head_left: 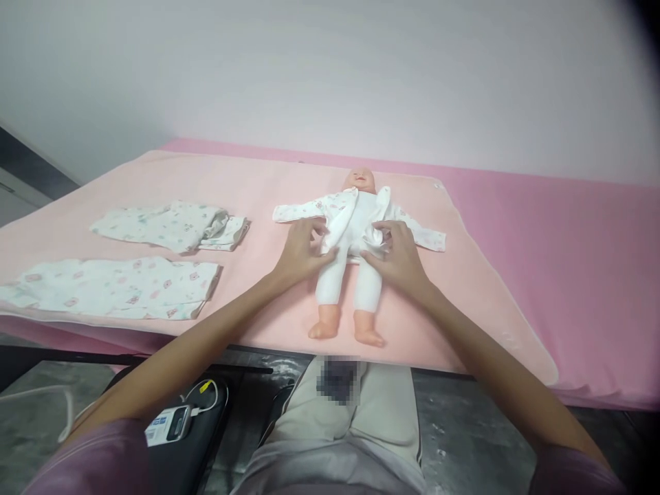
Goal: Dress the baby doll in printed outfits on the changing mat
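A baby doll (360,180) lies on its back, its head toward the wall and its bare feet toward me. It wears a white printed baby shirt (337,206) with the front spread open and both sleeves stretched sideways. White cloth covers its torso and legs. At the doll's hip on the left, my left hand (304,253) has its curled fingers and thumb around the shirt's front panel. My right hand (401,258) pinches the opposite panel, which is bunched between thumb and fingers.
Two folded printed baby garments, an upper one (155,225) and a lower one (118,287), lie at left on the peach mat (268,275). A pink sheet (541,275) extends right. Below the bed edge, a white device with a cable (172,425) rests on a black seat.
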`<state>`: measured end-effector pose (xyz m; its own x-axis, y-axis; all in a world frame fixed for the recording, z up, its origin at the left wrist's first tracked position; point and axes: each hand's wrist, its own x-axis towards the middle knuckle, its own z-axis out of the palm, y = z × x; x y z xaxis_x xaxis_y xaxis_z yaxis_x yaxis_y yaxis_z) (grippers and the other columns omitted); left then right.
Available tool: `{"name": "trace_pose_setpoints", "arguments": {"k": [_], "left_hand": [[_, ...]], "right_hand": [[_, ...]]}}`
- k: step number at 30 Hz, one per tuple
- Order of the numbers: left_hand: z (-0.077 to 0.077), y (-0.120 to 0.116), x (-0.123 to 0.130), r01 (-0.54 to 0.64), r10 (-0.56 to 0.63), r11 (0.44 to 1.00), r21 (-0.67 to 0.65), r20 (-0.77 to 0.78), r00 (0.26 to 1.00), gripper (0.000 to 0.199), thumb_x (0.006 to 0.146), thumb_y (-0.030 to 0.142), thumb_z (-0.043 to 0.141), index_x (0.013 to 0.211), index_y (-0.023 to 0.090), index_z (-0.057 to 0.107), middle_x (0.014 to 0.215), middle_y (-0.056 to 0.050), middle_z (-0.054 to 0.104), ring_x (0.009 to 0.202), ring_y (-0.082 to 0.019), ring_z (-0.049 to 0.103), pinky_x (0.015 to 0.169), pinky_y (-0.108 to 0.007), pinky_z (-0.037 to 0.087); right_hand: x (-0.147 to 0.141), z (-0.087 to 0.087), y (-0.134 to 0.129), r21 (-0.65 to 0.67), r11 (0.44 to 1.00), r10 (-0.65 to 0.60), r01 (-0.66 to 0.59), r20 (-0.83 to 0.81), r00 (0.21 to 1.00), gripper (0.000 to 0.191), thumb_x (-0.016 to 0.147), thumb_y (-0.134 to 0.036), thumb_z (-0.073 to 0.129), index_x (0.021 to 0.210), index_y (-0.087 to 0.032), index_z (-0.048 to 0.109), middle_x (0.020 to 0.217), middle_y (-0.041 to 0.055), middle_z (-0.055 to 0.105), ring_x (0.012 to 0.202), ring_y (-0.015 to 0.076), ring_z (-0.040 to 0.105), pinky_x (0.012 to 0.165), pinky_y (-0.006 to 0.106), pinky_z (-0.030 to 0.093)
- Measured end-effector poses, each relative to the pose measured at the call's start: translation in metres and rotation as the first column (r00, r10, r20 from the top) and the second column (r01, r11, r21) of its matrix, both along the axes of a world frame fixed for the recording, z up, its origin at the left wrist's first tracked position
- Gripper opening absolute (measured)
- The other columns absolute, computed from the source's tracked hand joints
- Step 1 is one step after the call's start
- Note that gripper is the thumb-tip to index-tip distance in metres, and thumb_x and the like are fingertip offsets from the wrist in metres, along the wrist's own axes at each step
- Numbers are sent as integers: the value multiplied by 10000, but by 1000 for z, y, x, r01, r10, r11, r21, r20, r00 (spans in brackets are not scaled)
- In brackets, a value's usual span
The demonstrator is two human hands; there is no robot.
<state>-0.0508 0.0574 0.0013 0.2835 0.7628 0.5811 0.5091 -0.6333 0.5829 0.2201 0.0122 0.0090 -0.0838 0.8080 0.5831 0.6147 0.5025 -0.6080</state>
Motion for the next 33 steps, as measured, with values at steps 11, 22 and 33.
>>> {"name": "trace_pose_setpoints", "arguments": {"k": [11, 22, 33], "left_hand": [[24, -17, 0, 386, -402, 914, -124, -169, 900, 171, 1052, 452, 630, 1125, 328, 722, 1182, -97, 757, 1182, -319, 677, 1080, -548, 558], [34, 94, 38, -13, -15, 979, -203, -135, 991, 305, 1070, 357, 544, 1306, 227, 686, 1447, -141, 677, 1384, -337, 553, 1238, -540, 436], [31, 121, 67, 65, -123, 946, -318, -164, 979, 510, 1116, 581, 444, 1541, 395, 658, 1708, 19, 587, 1580, -408, 350, 1312, -682, 238]], "right_hand": [[16, 32, -15, -30, 897, 441, -442, 159, 883, 371, 908, -136, 629, 1182, -360, 740, 1185, 66, 729, 1104, 322, 695, 946, 540, 621], [58, 16, 59, -192, 959, -181, 208, 151, 972, 254, 870, -393, 707, 1068, -237, 674, 1172, 127, 757, 934, 296, 692, 845, 459, 570], [5, 40, 146, -253, 953, -155, 166, 63, 986, 363, 1002, -619, 702, 971, -257, 698, 1004, 73, 799, 898, 270, 691, 857, 404, 524]]}}
